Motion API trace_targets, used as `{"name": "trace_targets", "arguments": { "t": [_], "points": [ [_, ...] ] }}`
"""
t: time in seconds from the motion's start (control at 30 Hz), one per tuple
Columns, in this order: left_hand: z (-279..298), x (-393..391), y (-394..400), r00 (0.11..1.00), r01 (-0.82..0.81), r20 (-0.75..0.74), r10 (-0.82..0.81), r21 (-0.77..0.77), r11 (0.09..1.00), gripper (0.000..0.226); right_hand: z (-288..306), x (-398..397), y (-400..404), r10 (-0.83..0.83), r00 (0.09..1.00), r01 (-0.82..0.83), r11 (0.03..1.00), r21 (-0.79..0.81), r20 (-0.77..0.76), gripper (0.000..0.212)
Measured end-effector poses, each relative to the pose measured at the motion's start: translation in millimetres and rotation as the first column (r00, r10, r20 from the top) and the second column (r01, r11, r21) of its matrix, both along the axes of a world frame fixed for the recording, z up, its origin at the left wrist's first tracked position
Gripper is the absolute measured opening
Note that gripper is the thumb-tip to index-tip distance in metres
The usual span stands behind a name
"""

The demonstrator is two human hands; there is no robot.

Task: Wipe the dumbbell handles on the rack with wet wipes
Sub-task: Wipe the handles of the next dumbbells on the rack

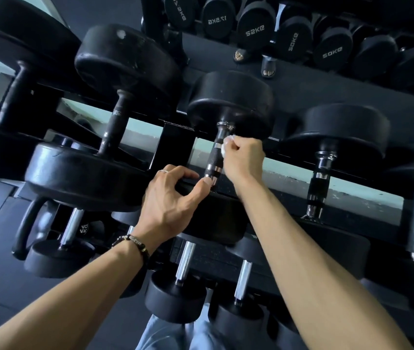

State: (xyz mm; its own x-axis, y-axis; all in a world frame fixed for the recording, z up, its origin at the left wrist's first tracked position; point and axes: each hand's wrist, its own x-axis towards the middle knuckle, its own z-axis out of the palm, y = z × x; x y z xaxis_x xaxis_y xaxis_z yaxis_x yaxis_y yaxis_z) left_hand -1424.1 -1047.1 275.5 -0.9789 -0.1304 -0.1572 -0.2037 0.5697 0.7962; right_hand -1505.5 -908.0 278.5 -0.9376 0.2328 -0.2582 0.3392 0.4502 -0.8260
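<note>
A black dumbbell (pixel 231 99) lies on the upper tier of the rack (pixel 175 145), its knurled handle (pixel 214 157) pointing toward me. My right hand (pixel 243 157) grips a crumpled white wet wipe (pixel 227 144) and presses it against the right side of that handle near the far head. My left hand (pixel 173 200) curls over the near head of the same dumbbell, thumb tip by the handle's near end. Most of the wipe is hidden inside my fist.
Larger worn dumbbells (pixel 115 102) sit to the left, and chrome-handled ones (pixel 322 173) to the right. Smaller dumbbells (pixel 183 281) fill the tier below. A mirror behind reflects labelled dumbbell heads (pixel 255 26) and feet in sandals.
</note>
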Motion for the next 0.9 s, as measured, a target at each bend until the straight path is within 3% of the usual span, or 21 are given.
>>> {"name": "trace_targets", "arguments": {
  "t": [0.1,0.17,0.23,0.3,0.37,0.5,0.53,0.67,0.73,0.83,0.9],
  "points": [
    [-0.8,0.2,-1.8,1.000,0.001,-0.005,-0.001,0.001,1.000,0.059,3.8,16.8,6.3,0.257,0.954,-0.275,0.955,0.109,0.155,0.034],
    [-1.5,0.6,-1.8,1.000,-0.004,-0.006,0.004,0.000,1.000,0.057,10.2,24.2,15.0,0.375,0.906,-0.396,0.914,0.082,0.197,0.031],
    [-1.4,0.7,-1.5,1.000,-0.002,-0.004,0.002,-0.003,1.000,0.057,15.5,18.5,15.3,0.340,0.938,-0.343,0.938,0.047,0.063,0.037],
    [-1.5,-0.1,-1.5,1.000,0.002,-0.005,-0.002,-0.013,1.000,0.059,12.7,8.3,9.7,0.232,0.968,-0.219,0.968,0.124,-0.099,0.041],
    [-1.0,-0.1,-1.3,1.000,0.004,-0.004,-0.005,-0.015,1.000,0.060,2.6,9.4,7.0,0.219,0.959,-0.170,0.953,0.252,-0.181,0.029],
    [-1.0,0.2,-0.6,1.000,-0.009,-0.001,0.009,-0.009,1.000,0.058,-1.5,23.0,20.0,0.482,0.845,-0.373,0.841,0.392,-0.231,0.023],
    [-0.9,0.5,-0.1,1.000,-0.009,0.000,0.009,-0.009,1.000,0.058,-0.2,16.4,23.5,0.509,0.818,-0.382,0.829,0.408,-0.267,0.025],
    [-1.0,-0.3,-0.1,1.000,-0.009,-0.002,0.009,-0.011,1.000,0.059,-5.2,-5.3,23.3,0.412,0.849,-0.243,0.859,0.450,-0.330,0.028],
    [-0.8,0.0,-0.1,1.000,-0.009,-0.005,0.009,-0.010,1.000,0.058,-4.9,15.3,22.8,0.551,0.771,-0.329,0.774,0.541,-0.319,0.022],
    [-0.6,0.5,0.1,1.000,-0.010,-0.006,0.010,-0.019,1.000,0.058,5.2,21.5,38.5,0.727,0.618,-0.521,0.664,0.536,-0.301,0.018],
    [-1.0,0.2,-0.2,1.000,-0.002,-0.006,0.002,-0.023,1.000,0.059,5.3,0.6,40.4,0.677,0.651,-0.461,0.712,0.530,-0.343,0.024]
  ]
}}
